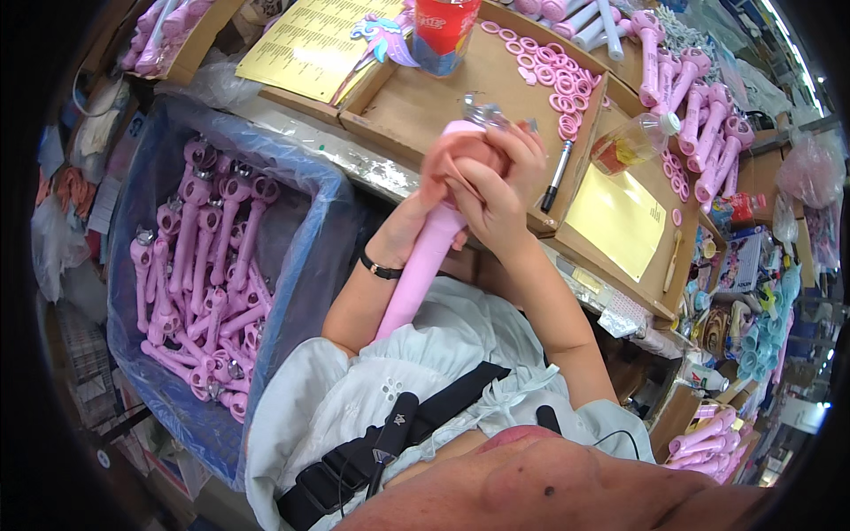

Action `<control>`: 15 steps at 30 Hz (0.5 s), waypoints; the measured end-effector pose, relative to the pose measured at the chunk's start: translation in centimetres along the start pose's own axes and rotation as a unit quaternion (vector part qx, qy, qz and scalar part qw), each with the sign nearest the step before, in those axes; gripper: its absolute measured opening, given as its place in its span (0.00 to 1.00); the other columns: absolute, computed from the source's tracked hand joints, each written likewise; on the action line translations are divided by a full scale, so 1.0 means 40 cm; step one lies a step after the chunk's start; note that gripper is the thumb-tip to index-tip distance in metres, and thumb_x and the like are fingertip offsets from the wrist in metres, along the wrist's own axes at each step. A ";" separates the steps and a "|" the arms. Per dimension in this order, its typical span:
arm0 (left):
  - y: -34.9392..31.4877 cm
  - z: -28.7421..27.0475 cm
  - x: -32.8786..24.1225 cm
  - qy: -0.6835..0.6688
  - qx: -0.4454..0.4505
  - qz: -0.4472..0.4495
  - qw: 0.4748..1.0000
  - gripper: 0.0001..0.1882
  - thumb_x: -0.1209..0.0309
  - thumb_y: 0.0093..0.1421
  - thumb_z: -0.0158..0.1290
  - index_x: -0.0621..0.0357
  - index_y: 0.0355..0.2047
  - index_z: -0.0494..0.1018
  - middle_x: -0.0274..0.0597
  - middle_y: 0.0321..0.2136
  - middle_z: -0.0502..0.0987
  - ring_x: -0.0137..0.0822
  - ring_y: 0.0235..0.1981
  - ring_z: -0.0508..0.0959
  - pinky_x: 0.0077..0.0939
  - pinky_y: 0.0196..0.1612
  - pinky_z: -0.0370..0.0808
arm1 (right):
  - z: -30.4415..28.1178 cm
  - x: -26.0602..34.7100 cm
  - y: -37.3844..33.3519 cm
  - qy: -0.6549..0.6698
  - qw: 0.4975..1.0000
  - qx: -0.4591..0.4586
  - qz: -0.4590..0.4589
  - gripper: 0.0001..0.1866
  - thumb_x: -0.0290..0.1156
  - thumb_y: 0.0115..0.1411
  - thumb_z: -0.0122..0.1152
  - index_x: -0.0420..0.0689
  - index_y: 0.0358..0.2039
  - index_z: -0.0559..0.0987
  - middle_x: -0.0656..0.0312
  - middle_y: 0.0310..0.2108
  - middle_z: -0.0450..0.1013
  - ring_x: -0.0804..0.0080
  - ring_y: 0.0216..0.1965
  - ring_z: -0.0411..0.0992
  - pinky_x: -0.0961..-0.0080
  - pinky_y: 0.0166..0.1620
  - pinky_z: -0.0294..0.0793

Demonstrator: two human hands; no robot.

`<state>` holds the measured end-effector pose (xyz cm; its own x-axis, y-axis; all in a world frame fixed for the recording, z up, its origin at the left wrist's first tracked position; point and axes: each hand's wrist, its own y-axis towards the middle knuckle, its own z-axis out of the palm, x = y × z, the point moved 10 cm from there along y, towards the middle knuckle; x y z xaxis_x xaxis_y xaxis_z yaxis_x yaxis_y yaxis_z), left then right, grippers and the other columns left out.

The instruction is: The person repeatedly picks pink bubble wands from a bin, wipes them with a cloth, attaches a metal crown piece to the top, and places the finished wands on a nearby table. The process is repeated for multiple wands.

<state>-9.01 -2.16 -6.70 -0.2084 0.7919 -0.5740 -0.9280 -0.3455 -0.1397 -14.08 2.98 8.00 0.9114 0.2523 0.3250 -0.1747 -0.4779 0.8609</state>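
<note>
A pink toy wand (413, 281) stands tilted before my chest, its lower end against my clothes. My left hand (403, 228), with a black band at the wrist, is wrapped round the wand below its head. My right hand (506, 177) presses a salmon-coloured cloth (450, 157) around the head with bent fingers. Shiny, clear-looking points (482, 110) stick out at the wand's top. Most of the head is hidden by the cloth and my fingers.
At left, a blue crate lined with plastic (310, 257) holds many similar wands (208, 234). Cardboard trays (398, 119) ahead carry pink rings (562, 84), a marker (556, 177), yellow paper (620, 217), a red cup (443, 35) and a clear bottle (629, 146). More wands (699, 97) lie far right.
</note>
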 end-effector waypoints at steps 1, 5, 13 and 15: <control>0.004 0.006 0.000 -0.023 0.005 0.014 1.000 0.31 0.43 0.54 0.51 0.58 0.45 0.66 0.41 0.25 0.74 0.32 0.19 0.74 0.21 0.20 0.74 | 0.027 -0.024 0.006 -0.024 0.999 0.034 0.035 0.07 0.33 0.46 0.65 0.52 0.28 0.79 0.57 0.46 0.66 0.54 0.50 0.61 0.58 0.54 0.55; 0.002 0.023 0.025 -0.042 0.015 -0.026 0.999 0.30 0.45 0.57 0.49 0.60 0.45 0.65 0.43 0.26 0.74 0.31 0.18 0.74 0.19 0.20 0.72 | 0.036 -0.134 -0.014 0.092 0.976 0.030 0.195 0.07 0.35 0.54 0.56 0.48 0.29 0.78 0.52 0.52 0.61 0.53 0.55 0.57 0.58 0.58 0.51; -0.027 0.042 -0.007 0.168 -0.070 0.009 0.983 0.27 0.67 0.55 0.57 0.62 0.50 0.58 0.41 0.32 0.73 0.28 0.22 0.75 0.21 0.24 0.75 | -0.003 -0.205 -0.122 0.347 0.885 -0.061 0.303 0.21 0.46 0.65 0.42 0.41 0.38 0.75 0.52 0.60 0.53 0.60 0.61 0.51 0.61 0.62 0.47; -0.033 0.036 -0.016 0.249 -0.110 0.017 0.962 0.31 0.73 0.53 0.56 0.60 0.54 0.55 0.40 0.35 0.72 0.28 0.25 0.76 0.21 0.26 0.75 | -0.021 -0.164 -0.106 0.276 0.932 -0.029 0.235 0.23 0.47 0.64 0.42 0.40 0.42 0.75 0.55 0.61 0.49 0.62 0.60 0.54 0.62 0.61 0.50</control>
<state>-8.11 -1.49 -5.00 -0.0124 0.4582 -0.8888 -0.8241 -0.5081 -0.2504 -19.63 4.05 2.57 0.4015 0.4287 0.8093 -0.5398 -0.6031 0.5873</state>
